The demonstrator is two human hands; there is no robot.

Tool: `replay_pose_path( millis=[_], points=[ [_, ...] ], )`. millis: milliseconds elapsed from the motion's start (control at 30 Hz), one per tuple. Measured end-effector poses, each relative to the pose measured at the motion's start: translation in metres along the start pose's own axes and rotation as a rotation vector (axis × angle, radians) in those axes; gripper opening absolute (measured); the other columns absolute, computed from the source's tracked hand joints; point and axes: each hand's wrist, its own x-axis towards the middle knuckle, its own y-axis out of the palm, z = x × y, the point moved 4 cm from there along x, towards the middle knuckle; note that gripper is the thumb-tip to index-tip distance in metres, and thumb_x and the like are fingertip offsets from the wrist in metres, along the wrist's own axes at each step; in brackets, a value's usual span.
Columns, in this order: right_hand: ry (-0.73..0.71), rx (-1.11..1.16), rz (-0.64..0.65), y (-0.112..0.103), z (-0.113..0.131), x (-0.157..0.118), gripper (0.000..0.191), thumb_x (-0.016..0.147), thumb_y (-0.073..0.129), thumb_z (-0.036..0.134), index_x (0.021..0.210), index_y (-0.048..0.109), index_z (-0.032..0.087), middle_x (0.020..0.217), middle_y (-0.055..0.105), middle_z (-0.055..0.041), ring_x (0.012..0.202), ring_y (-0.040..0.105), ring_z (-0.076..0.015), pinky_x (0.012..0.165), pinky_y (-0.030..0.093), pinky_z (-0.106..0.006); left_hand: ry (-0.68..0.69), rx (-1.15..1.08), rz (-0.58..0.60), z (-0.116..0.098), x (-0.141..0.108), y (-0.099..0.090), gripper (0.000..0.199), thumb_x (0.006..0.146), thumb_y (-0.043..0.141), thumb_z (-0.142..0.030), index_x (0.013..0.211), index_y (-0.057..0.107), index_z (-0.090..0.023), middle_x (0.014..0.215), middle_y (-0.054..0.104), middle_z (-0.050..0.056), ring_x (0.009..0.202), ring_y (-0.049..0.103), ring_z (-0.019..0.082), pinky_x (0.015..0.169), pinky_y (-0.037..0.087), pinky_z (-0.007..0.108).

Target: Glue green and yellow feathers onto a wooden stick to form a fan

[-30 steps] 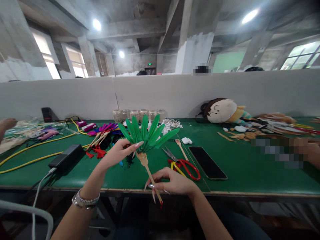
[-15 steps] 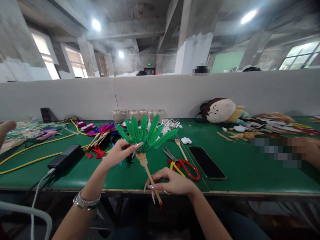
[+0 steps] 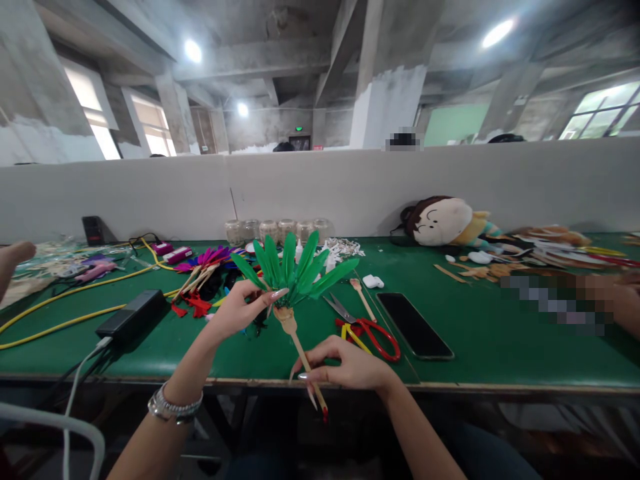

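green feather fan (image 3: 293,270) | fanned end up | wooden stick (image 3: 306,367) slants down-right

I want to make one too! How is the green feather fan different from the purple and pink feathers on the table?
The green feather fan is all one colour, but the purple and pink feathers are mixed colours. The green fan is spread wide, while the purple and pink feathers lie bunched together. The green fan is up in the air, held by the left hand and right hand, but the others rest on the table. Both have feathers and wooden sticks.
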Motion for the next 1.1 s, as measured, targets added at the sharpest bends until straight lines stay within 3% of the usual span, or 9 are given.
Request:
replay_pose_path(
  millis=[733,1100],
  points=[
    [-0.018,0.026,-0.020,0.003,-0.010,0.003,0.033,0.078,0.054,0.036,0.095,0.068,0.011,0.071,0.067,-0.0047,0.068,0.059,-0.0148,0.069,0.044,-0.023,0.082,0.154,0.024,-0.004,-0.003,0.004,0.038,0.077,0.050,-0.040,0.050,0.052,-0.014,0.045,0.040,-0.003,0.042,0.032,0.007,0.041,0.023,0.021],
    [0.040,0.123,-0.024,0.003,-0.006,0.005,0.034,0.078,0.054,0.038,0.097,0.067,0.013,0.068,0.065,-0.0041,0.063,0.058,-0.0131,0.066,0.045,-0.024,-0.030,0.078,-0.011,0.010,-0.003,0.004,0.046,0.078,0.047,-0.048,0.046,0.048,-0.015,0.040,0.037,-0.004,0.041,0.032,0.007,0.041,0.025,0.021]
  ],
)
